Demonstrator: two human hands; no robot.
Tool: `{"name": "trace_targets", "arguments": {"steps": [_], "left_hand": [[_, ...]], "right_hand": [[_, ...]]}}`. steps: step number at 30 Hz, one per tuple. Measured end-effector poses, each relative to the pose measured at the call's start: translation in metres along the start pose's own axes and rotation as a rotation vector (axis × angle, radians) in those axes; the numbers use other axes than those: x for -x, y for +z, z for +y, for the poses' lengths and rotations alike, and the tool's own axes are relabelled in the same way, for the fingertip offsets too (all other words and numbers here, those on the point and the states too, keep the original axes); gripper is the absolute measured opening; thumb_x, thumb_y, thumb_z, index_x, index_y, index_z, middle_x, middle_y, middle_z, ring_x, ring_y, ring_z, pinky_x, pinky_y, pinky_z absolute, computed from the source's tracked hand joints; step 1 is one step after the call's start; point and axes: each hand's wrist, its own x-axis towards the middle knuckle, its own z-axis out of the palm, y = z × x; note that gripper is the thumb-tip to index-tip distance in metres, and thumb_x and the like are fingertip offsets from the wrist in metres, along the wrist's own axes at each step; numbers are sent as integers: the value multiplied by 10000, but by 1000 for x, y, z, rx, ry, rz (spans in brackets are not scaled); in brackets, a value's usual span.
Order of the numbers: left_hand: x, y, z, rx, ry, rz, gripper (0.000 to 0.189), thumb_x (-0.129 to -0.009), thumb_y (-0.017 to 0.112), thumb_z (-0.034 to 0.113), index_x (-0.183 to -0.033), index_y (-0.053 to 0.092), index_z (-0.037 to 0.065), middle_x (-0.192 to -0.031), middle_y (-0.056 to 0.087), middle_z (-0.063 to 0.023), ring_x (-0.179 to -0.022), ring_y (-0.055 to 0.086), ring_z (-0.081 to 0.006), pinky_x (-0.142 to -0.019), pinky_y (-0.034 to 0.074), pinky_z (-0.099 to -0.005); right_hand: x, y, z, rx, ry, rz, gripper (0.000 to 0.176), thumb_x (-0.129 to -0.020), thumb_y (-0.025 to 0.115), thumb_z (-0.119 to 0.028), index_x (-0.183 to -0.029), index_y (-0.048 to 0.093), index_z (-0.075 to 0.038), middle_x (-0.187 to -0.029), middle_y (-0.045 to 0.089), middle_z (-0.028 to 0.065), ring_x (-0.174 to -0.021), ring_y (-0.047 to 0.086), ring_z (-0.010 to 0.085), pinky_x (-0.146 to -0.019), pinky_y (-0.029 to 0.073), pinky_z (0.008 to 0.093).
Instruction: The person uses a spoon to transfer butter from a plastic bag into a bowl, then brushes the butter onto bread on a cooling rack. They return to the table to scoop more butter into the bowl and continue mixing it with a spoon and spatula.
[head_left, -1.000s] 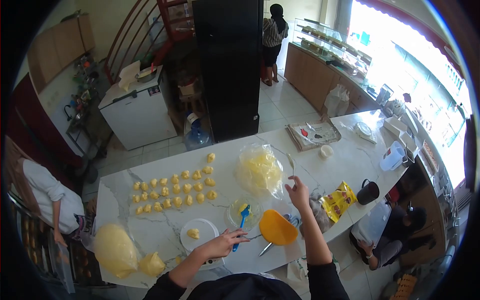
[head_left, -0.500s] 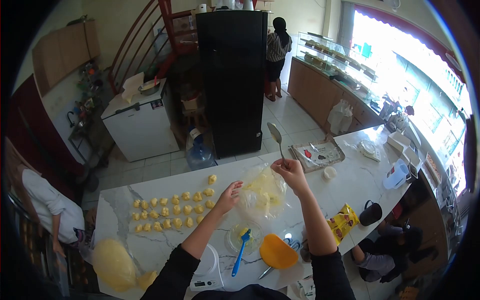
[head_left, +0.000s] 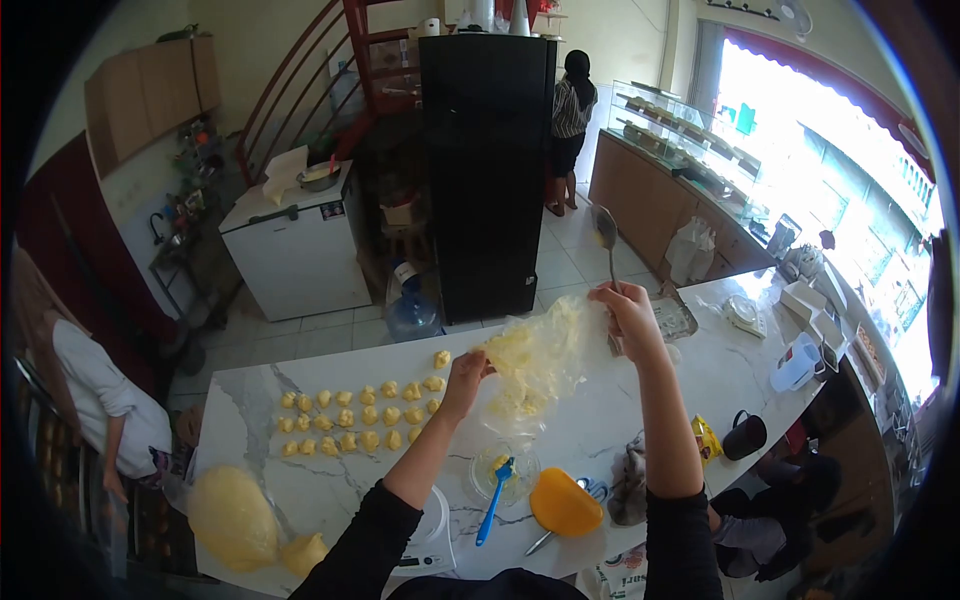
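Note:
My right hand (head_left: 630,318) is closed round a metal spoon (head_left: 606,232), its bowl pointing up and away. My left hand (head_left: 467,382) pinches the near-left edge of a clear plastic bag (head_left: 537,365) smeared inside with pale yellow paste. The bag hangs raised between both hands, over the marble counter. Below it stands a clear bowl (head_left: 527,488) with a blue spatula (head_left: 492,505) resting in it. Rows of small yellow dough pieces (head_left: 368,415) lie to the left of my left hand.
An orange scraper (head_left: 565,503) and a white scale (head_left: 430,540) sit near me. Large yellow dough lumps (head_left: 232,520) lie at the left corner. A dark mug (head_left: 745,435) and yellow packet (head_left: 706,438) are at right. Other people stand left, right and far back.
The bag has come up off the counter, with my left hand now gripping its edge. My right hand and the spoon have moved right and slightly up. The view has shifted a little.

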Motion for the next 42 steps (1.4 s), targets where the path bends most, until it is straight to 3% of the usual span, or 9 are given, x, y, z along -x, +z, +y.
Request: {"name": "trace_targets", "arguments": {"steps": [3, 8, 12, 17, 24, 32, 34, 38, 42], "left_hand": [[-9, -8, 15, -144, 152, 86, 352, -819, 414, 309, -851, 546, -15, -777, 558, -41, -699, 509, -77, -670, 402, -227], [-4, 33, 54, -311, 174, 237, 385, -817, 410, 331, -830, 557, -24, -740, 558, -33, -640, 511, -61, -569, 422, -192], [11, 40, 64, -295, 93, 285, 371, -819, 404, 326, -842, 561, -9, -747, 558, -28, -646, 527, -72, -552, 432, -191], [24, 35, 56, -211, 43, 345, 361, -822, 397, 324, -873, 563, 7, -782, 555, -24, -664, 525, -72, -565, 431, -198], [25, 61, 64, -231, 37, 87, 354, -832, 389, 291, -949, 542, -6, -838, 555, -37, -723, 499, -59, -649, 398, -181], [-2, 74, 63, -302, 178, 95, 356, -831, 397, 278, -955, 531, -28, -884, 557, -54, -774, 499, -73, -691, 390, -187], [-1, 77, 65, -286, 176, 70, 355, -831, 397, 276, -958, 529, -28, -891, 555, -56, -775, 501, -77, -692, 392, -191], [6, 81, 74, -172, 92, 10, 351, -830, 396, 276, -963, 526, -21, -915, 548, -61, -783, 509, -91, -708, 399, -209], [12, 79, 79, -225, 89, 26, 353, -830, 393, 283, -960, 527, -16, -908, 546, -60, -788, 514, -97, -711, 403, -213]], "right_hand": [[2, -21, 11, 323, -58, 67, 177, -659, 548, -115, -800, 524, -10, -521, 394, -22, -460, 358, 66, -416, 276, 204], [45, -50, 46, 497, -182, 244, 256, -717, 509, -112, -955, 424, -75, -524, 385, -29, -485, 346, 61, -436, 282, 208], [133, -48, 35, 219, -84, 79, 150, -803, 397, -128, -931, 460, -82, -486, 328, -49, -406, 262, 6, -367, 197, 151], [196, -35, 58, 560, -142, -299, 125, -780, 438, -116, -825, 523, -36, -532, 457, 35, -468, 423, 94, -464, 353, 225], [177, 34, 107, 765, -106, 57, 118, -759, 451, -86, -842, 520, -40, -548, 506, 140, -479, 475, 209, -480, 379, 279], [203, 38, 107, 671, -179, 80, 120, -762, 451, -98, -820, 522, -22, -564, 516, 160, -476, 495, 246, -465, 373, 300], [191, 35, 117, 612, -55, 262, 120, -769, 452, -104, -805, 527, -17, -550, 514, 131, -455, 483, 186, -446, 361, 288], [167, 28, 145, 452, -16, 269, 130, -772, 459, -123, -851, 516, -37, -507, 503, 96, -460, 485, 184, -458, 358, 288], [164, 36, 142, 48, -163, 173, 142, -806, 426, -130, -869, 502, -29, -475, 391, -13, -439, 328, 48, -407, 255, 204]]}}
